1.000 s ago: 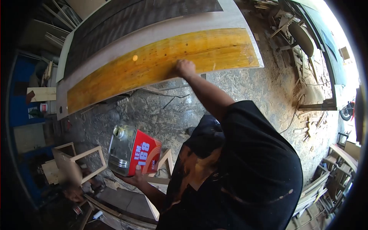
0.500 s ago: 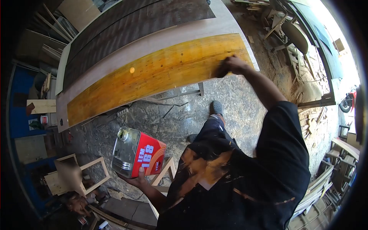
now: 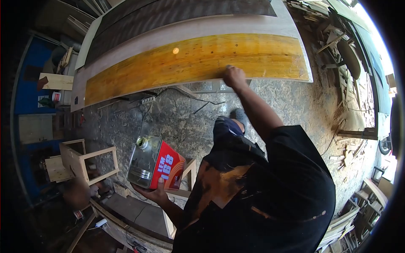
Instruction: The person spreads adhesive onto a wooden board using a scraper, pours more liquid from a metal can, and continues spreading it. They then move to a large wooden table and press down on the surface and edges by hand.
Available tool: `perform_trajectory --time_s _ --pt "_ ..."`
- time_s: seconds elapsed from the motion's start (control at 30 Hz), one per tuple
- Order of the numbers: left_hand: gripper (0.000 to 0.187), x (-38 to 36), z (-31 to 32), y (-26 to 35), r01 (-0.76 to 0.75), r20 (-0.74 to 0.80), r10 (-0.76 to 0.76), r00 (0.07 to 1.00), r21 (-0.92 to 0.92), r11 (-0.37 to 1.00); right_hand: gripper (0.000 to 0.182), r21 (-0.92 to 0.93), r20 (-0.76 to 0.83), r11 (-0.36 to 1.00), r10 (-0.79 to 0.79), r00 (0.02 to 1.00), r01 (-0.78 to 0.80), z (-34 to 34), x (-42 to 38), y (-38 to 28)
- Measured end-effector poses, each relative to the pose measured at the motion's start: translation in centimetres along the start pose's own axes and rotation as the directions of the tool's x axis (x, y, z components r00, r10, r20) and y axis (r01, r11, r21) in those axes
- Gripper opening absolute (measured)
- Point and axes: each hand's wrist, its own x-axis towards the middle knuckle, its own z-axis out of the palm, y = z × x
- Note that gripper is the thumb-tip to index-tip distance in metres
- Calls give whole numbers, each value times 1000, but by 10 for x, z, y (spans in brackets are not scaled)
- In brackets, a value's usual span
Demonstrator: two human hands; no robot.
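Note:
My left hand point(image 3: 157, 193) supports a square metal glue can point(image 3: 172, 168) from below, its thumb on the red label reading "LEM 168". The can tilts, and its round mouth point(image 3: 142, 142) is uncapped. On the table lies a long board point(image 3: 190, 63) with a glossy yellow-amber surface. My right hand point(image 3: 234, 77) is closed at the board's near edge, right of its middle. A small greyish bit shows at the fingers, but what they grip is mostly hidden. Behind the board is a dark brown ribbed sheet point(image 3: 177, 23).
The pale table top point(image 3: 291, 25) carries both panels. Cables and a power strip point(image 3: 148, 100) lie on the concrete floor below. A wooden frame point(image 3: 99, 162) stands at left, beside a blurred person point(image 3: 76, 192). Scrap wood point(image 3: 352, 156) and a workbench point(image 3: 358, 134) are at right.
My right hand has moved left along the board from near its right end. The left hand still holds the can, and the view has shifted.

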Motion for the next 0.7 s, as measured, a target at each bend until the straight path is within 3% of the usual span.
perform_trajectory --time_s 0.07,0.1,0.17,0.3,0.37,0.47,0.5,0.53,0.6,0.63,0.67,0.7 --pt "105 1 -16 -5 16 -4 -16 1000 0 1000 21 81 36 993 -90 995 87 25 3 -67" --pt "106 2 -27 -11 52 3 -52 999 6 999 19 81 3 992 -101 995 100 41 6 -98" --pt "106 12 -46 -31 84 5 -84 996 -22 996 19 18 87 987 -164 983 163 57 17 -153" --pt "107 41 -50 -60 101 -18 -104 994 -144 985 22 135 14 966 -224 974 220 109 54 -231" --pt "108 68 -52 -69 78 -73 -87 994 -116 990 25 62 183 969 -248 951 240 138 71 -268" --pt "100 113 -74 -92 85 -80 -91 993 -76 993 27 97 267 918 -396 879 384 92 78 -319" --pt "100 125 -70 -94 69 -86 -74 994 -60 996 28 172 301 932 -359 883 320 87 86 -329" --pt "99 144 -71 -94 63 -76 -66 995 -41 997 28 176 300 934 -350 887 309 85 96 -345" --pt "97 171 -74 -100 103 -67 -109 992 -92 990 31 167 -8 946 -279 960 277 91 107 -362" --pt "99 188 -79 -116 68 -47 -70 996 -37 997 31 155 -1 954 -258 966 254 100 108 -365" --pt "101 207 -81 -128 26 -22 -26 999 10 1000 32 40 119 956 -294 949 291 116 108 -366" --pt "102 224 -77 -135 -107 -12 109 994 110 988 34 -73 236 942 -303 923 328 135 109 -364"
